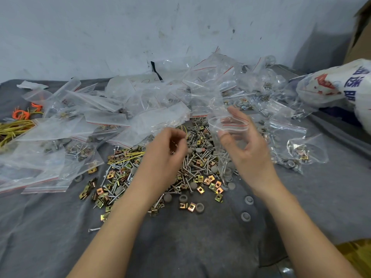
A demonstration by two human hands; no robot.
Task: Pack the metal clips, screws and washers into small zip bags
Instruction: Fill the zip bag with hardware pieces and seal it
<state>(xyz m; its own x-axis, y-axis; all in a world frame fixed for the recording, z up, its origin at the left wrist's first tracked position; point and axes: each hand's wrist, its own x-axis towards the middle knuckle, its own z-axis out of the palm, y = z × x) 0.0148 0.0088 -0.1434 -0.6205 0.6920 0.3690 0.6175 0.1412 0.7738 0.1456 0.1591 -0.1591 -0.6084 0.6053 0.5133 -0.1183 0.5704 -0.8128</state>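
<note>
Head view, single frame.

Left hand point(166, 149): held above the loose pile, back of the hand to the camera. Fingers are bunched and curled toward the thumb, pinching small metal pieces point(174, 145) that glint between them. Motion blur; cannot tell which kind.

Right hand point(248, 152): raised beside the left, palm turned inward. Thumb and curled fingers point(235, 115) grip the rim of a zip bag point(228, 125). The mouth of the bag is spread open, with its red line looping between thumb and fingers. The body of the bag hangs down in front of the palm, and a few screws are visible inside, low down.

Loose stock lies on a grey cloth point(200, 247), under and between the hands:
- brass-coloured clips point(112, 177), mostly left and front
- screws point(192, 163), thickest in the middle
- washers point(199, 207), grey and round, scattered through the pile and at its near edge

Empty bags point(100, 109) are heaped behind and to the left of the pile, some overlapping it. Filled bags point(297, 153) lie to the right of the right hand.

Far left: yellow wires point(12, 127) and orange ties point(20, 114). Far right: a white printed sack point(337, 85), with a cardboard box point(361, 31) above it. A scuffed pale wall point(120, 37) runs behind.
</note>
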